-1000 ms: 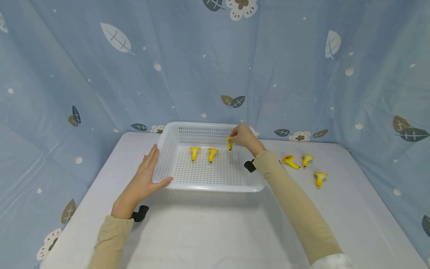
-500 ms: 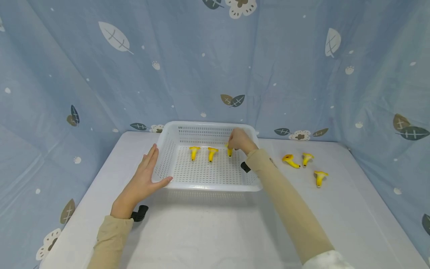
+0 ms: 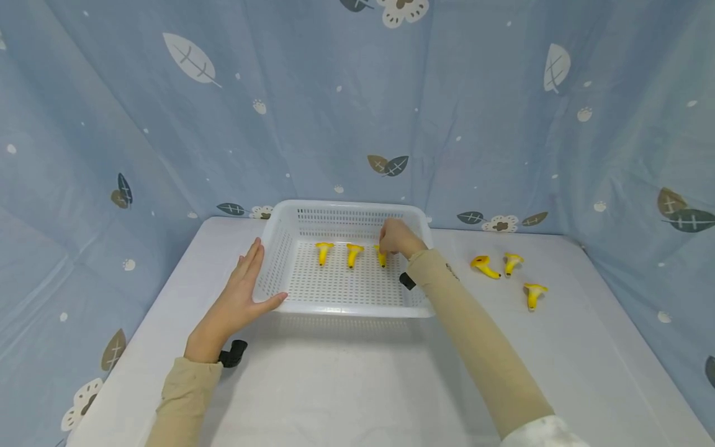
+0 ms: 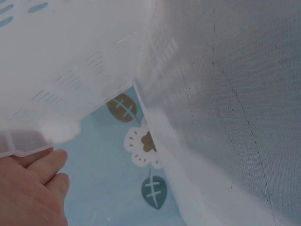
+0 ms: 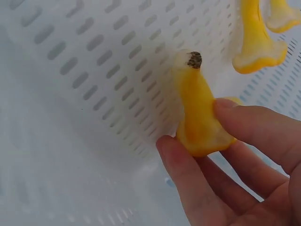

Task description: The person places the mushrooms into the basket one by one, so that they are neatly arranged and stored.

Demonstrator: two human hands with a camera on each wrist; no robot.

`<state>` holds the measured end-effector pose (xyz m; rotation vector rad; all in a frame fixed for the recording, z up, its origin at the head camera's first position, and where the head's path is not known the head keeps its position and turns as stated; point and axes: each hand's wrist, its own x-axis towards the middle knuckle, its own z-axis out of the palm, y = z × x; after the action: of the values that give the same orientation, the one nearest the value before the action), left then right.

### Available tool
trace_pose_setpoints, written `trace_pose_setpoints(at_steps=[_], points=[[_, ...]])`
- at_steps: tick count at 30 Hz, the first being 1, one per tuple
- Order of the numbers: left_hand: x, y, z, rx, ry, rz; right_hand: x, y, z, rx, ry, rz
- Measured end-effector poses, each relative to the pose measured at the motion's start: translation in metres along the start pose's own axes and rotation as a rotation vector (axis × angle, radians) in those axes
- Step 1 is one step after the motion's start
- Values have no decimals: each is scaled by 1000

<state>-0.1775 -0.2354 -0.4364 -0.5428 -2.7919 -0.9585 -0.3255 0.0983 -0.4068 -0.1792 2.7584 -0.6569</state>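
Observation:
A white plastic basket point(image 3: 346, 310) with a slotted floor and walls stands on the table. Inside it, my right hand point(image 3: 399, 237) pinches a yellow chanterelle mushroom point(image 5: 194, 110) by its cap, thumb on one side and fingers on the other. The dark-tipped stem lies close over the slotted floor in the right wrist view. To its left, two more chanterelles, one left point(image 3: 323, 253) and one middle point(image 3: 353, 256), lie in a row with caps toward the back. My left hand point(image 3: 237, 304) has its fingers straight, resting against the basket's left side with the thumb at the front rim.
Three loose chanterelles, one tipped sideways point(image 3: 485, 267), one beside it point(image 3: 511, 263) and one nearer point(image 3: 534, 295), lie on the white table point(image 3: 346, 385) right of the basket. A blue patterned curtain point(image 3: 313, 112) hangs behind and at both sides.
My right hand has lowered the chanterelle from above the basket's back right down to its floor, into line with the other two. The left hand has stayed in place.

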Motion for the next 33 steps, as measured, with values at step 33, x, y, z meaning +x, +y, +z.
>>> trace_pose_setpoints(at_steps=[33], points=[[-1, 4, -3, -13, -25, -44, -11, -11, -10, -64, -42, 9]])
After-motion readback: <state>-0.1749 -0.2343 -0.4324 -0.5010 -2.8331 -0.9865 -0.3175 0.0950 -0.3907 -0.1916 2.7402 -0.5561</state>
